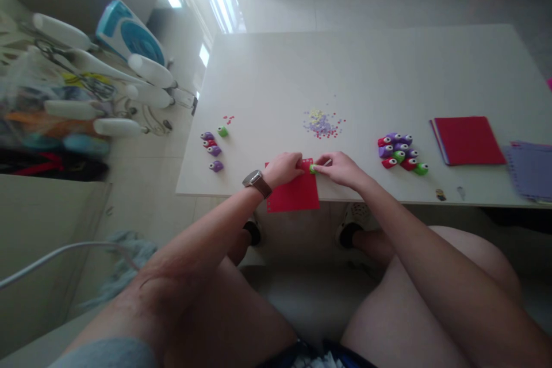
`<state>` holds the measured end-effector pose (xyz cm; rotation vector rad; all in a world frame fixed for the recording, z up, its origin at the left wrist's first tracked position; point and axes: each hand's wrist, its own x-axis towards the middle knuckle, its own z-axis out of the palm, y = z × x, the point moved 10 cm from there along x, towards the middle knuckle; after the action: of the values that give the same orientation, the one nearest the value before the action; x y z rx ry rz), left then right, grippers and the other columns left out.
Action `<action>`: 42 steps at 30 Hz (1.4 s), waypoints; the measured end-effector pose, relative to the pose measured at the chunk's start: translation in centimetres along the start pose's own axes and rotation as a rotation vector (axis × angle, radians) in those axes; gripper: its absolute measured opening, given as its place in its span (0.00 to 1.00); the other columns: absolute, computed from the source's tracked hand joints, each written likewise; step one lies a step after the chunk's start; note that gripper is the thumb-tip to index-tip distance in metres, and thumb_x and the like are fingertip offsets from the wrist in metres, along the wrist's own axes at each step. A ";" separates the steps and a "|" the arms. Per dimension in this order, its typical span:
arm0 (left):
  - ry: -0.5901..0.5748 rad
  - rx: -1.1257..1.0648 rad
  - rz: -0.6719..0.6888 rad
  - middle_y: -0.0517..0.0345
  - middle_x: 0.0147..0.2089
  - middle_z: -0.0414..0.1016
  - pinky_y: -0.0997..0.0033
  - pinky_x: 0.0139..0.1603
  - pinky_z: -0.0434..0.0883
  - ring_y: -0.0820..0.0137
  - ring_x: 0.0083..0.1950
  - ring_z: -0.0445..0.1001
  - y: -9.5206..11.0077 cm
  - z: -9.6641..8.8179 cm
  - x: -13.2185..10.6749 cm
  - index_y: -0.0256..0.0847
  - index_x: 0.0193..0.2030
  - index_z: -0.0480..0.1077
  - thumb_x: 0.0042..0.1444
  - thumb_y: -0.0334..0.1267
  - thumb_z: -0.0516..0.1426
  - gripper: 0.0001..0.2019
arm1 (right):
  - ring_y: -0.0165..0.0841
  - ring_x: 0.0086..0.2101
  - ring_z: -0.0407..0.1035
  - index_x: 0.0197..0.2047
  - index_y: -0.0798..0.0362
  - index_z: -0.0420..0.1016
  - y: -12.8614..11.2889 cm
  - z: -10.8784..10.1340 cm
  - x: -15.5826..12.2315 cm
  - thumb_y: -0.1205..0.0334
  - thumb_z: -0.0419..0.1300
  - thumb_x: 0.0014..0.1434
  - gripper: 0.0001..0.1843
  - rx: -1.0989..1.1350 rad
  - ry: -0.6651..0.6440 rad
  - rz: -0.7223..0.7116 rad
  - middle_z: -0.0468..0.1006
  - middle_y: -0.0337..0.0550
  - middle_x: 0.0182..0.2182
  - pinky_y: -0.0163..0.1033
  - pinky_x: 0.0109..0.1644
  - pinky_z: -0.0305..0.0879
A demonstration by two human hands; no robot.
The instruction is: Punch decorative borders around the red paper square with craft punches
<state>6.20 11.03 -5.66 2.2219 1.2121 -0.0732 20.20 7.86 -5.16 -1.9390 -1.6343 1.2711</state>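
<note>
A square sheet of red paper (295, 194) lies at the front edge of the white table, part of it past the edge. Small holes run along its sides. My left hand (283, 169), with a watch (254, 181) on the wrist, is closed on the paper's top edge. At the paper's upper right corner, my right hand (338, 167) pinches a small green craft punch (313, 169). The fingers partly hide the punch. Beyond the hands lies a pile of tiny purple, yellow and red paper cutouts (322, 125).
Several coloured punches (400, 150) cluster on the right; a few more (214, 150) stand left. A red paper stack (468, 139) and purple sheets (531, 169) lie far right. Two small objects (440, 194) sit near the front edge. The white table (259, 75) stands on a tiled floor.
</note>
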 end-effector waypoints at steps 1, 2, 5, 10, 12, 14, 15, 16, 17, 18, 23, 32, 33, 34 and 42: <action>-0.003 0.004 -0.005 0.54 0.39 0.81 0.68 0.38 0.65 0.63 0.40 0.76 0.0 0.0 0.0 0.43 0.40 0.74 0.60 0.43 0.62 0.07 | 0.35 0.36 0.77 0.38 0.54 0.84 0.0 0.0 0.0 0.60 0.68 0.62 0.06 0.003 0.003 0.000 0.86 0.46 0.37 0.36 0.41 0.69; -0.004 0.007 -0.007 0.54 0.39 0.81 0.68 0.38 0.66 0.63 0.41 0.76 0.0 0.0 0.0 0.43 0.41 0.74 0.61 0.43 0.62 0.07 | 0.35 0.36 0.77 0.38 0.54 0.84 0.0 0.0 0.0 0.60 0.68 0.62 0.06 0.005 0.005 0.001 0.86 0.46 0.37 0.36 0.40 0.69; -0.001 0.009 -0.006 0.54 0.40 0.81 0.68 0.39 0.66 0.63 0.41 0.76 0.0 0.0 0.0 0.43 0.41 0.74 0.61 0.43 0.62 0.08 | 0.35 0.37 0.78 0.38 0.53 0.84 0.0 0.0 0.1 0.60 0.67 0.62 0.06 0.006 0.006 0.000 0.86 0.46 0.36 0.36 0.40 0.68; -0.003 0.001 0.000 0.53 0.40 0.82 0.68 0.40 0.66 0.63 0.41 0.77 0.1 -0.1 0.0 0.42 0.41 0.74 0.61 0.43 0.62 0.07 | 0.36 0.37 0.78 0.38 0.53 0.83 0.0 0.1 0.2 0.59 0.68 0.62 0.06 0.005 0.012 -0.016 0.86 0.46 0.37 0.36 0.41 0.68; -0.008 0.002 0.001 0.53 0.40 0.82 0.68 0.40 0.66 0.63 0.41 0.76 0.2 0.0 0.0 0.42 0.41 0.74 0.61 0.42 0.62 0.07 | 0.36 0.37 0.78 0.38 0.53 0.83 0.0 0.2 0.3 0.59 0.68 0.62 0.06 0.008 0.015 -0.016 0.86 0.46 0.37 0.37 0.41 0.69; -0.013 0.009 0.000 0.53 0.41 0.82 0.68 0.40 0.66 0.63 0.41 0.76 0.2 0.0 0.0 0.42 0.42 0.74 0.61 0.42 0.61 0.07 | 0.36 0.37 0.78 0.38 0.53 0.83 0.1 0.2 0.4 0.60 0.68 0.61 0.06 0.009 0.015 -0.011 0.86 0.46 0.36 0.37 0.41 0.69; -0.016 0.013 0.000 0.53 0.41 0.82 0.68 0.40 0.66 0.63 0.41 0.76 0.3 -0.1 0.0 0.42 0.42 0.75 0.61 0.42 0.61 0.07 | 0.36 0.37 0.78 0.37 0.53 0.83 0.2 0.3 0.4 0.60 0.68 0.61 0.06 0.013 0.014 -0.009 0.86 0.46 0.36 0.37 0.41 0.69; -0.018 0.018 -0.001 0.53 0.41 0.82 0.68 0.40 0.66 0.63 0.42 0.76 0.3 -0.1 0.0 0.42 0.42 0.75 0.61 0.42 0.61 0.08 | 0.36 0.37 0.78 0.37 0.54 0.83 0.3 0.3 0.5 0.60 0.68 0.61 0.06 0.018 0.014 -0.008 0.86 0.46 0.36 0.37 0.41 0.69; -0.023 0.022 -0.001 0.53 0.41 0.82 0.68 0.40 0.66 0.64 0.42 0.77 0.4 -0.2 -0.1 0.42 0.42 0.75 0.62 0.43 0.60 0.08 | 0.36 0.37 0.78 0.37 0.54 0.83 0.3 0.3 0.6 0.60 0.68 0.60 0.06 0.023 0.016 -0.007 0.86 0.46 0.36 0.37 0.41 0.69; -0.030 0.025 0.000 0.53 0.41 0.82 0.68 0.40 0.66 0.64 0.41 0.77 0.5 -0.3 -0.1 0.42 0.43 0.75 0.62 0.43 0.59 0.09 | 0.36 0.37 0.78 0.37 0.54 0.83 0.4 0.3 0.7 0.60 0.69 0.59 0.06 0.028 0.019 -0.007 0.86 0.46 0.36 0.37 0.41 0.70; -0.141 -0.021 -0.033 0.50 0.41 0.82 0.69 0.35 0.64 0.63 0.39 0.77 0.6 -0.2 -0.1 0.40 0.43 0.76 0.62 0.58 0.58 0.21 | 0.35 0.37 0.77 0.40 0.54 0.81 0.8 0.0 1.1 0.60 0.72 0.55 0.10 0.007 0.079 0.011 0.85 0.46 0.36 0.37 0.41 0.70; -0.092 0.063 -0.117 0.43 0.45 0.83 0.68 0.40 0.68 0.57 0.46 0.80 0.3 0.0 0.4 0.39 0.46 0.77 0.66 0.65 0.50 0.30 | 0.32 0.34 0.74 0.46 0.54 0.77 0.8 0.1 1.8 0.61 0.74 0.52 0.19 -0.053 0.110 0.101 0.83 0.44 0.37 0.34 0.35 0.64; -0.097 0.068 -0.129 0.43 0.46 0.83 0.67 0.41 0.69 0.56 0.47 0.81 0.3 0.1 0.3 0.39 0.47 0.77 0.67 0.65 0.50 0.30 | 0.32 0.34 0.74 0.46 0.53 0.77 0.9 0.2 1.8 0.61 0.74 0.51 0.20 -0.055 0.105 0.110 0.83 0.43 0.37 0.34 0.35 0.64; -0.103 0.071 -0.140 0.42 0.47 0.83 0.67 0.42 0.69 0.56 0.48 0.81 0.4 0.1 0.2 0.39 0.48 0.77 0.67 0.65 0.50 0.30 | 0.32 0.34 0.74 0.46 0.53 0.77 0.9 0.2 1.9 0.60 0.74 0.51 0.20 -0.057 0.101 0.117 0.83 0.43 0.37 0.34 0.36 0.64; -0.144 0.099 -0.235 0.39 0.52 0.83 0.65 0.44 0.72 0.52 0.52 0.81 0.3 0.2 -0.1 0.39 0.55 0.75 0.66 0.66 0.49 0.32 | 0.33 0.35 0.74 0.47 0.52 0.76 0.2 0.4 1.9 0.62 0.73 0.50 0.21 -0.101 0.098 0.118 0.82 0.42 0.37 0.34 0.37 0.65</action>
<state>6.41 10.77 -5.65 2.1054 1.4089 -0.3880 19.96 9.40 -6.30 -2.1505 -1.5847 1.1349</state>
